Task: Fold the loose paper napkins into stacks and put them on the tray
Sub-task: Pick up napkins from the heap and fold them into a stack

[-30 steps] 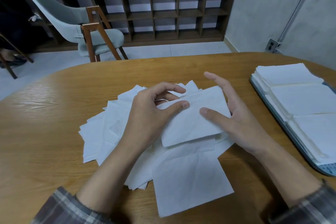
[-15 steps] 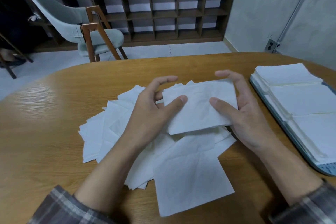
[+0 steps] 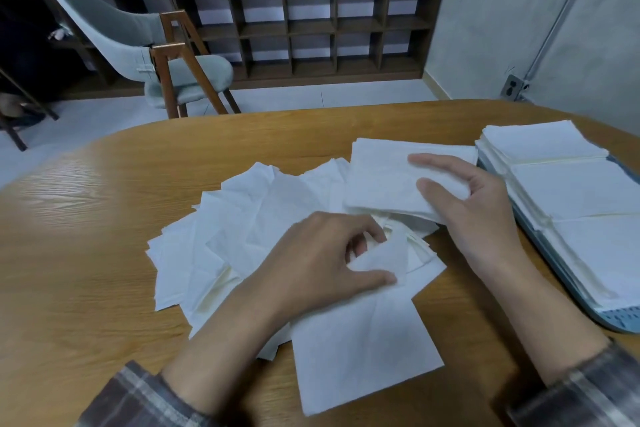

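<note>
Spanning the lower view, the wooden table [image 3: 86, 236] carries all the task items. Behind it, across the floor, a wooden shelf unit [image 3: 329, 21] stands against the wall, with a grey chair [image 3: 166, 55] in front of its left end.

A pile of loose napkins [image 3: 249, 218] lies spread at the centre of the table, the sheets overlapping at mixed angles. One flat napkin [image 3: 363, 357] lies at the near edge of the pile, partly under the left wrist.

The tray [image 3: 616, 322] sits at the right edge of the table, just beside the pile. Stacks of folded napkins [image 3: 571, 184] fill it in a row from far to near.

The folded napkin [image 3: 381, 180] is at the far right side of the pile, its right end reaching the tray's left rim. The right hand [image 3: 474, 218] grips it, thumb and forefinger on the top face. The remaining fingers are hidden.

The left hand [image 3: 322, 263] rests on the pile with fingers curled. Thumb and fingers pinch a raised fold of the top napkin [image 3: 384, 256].
</note>
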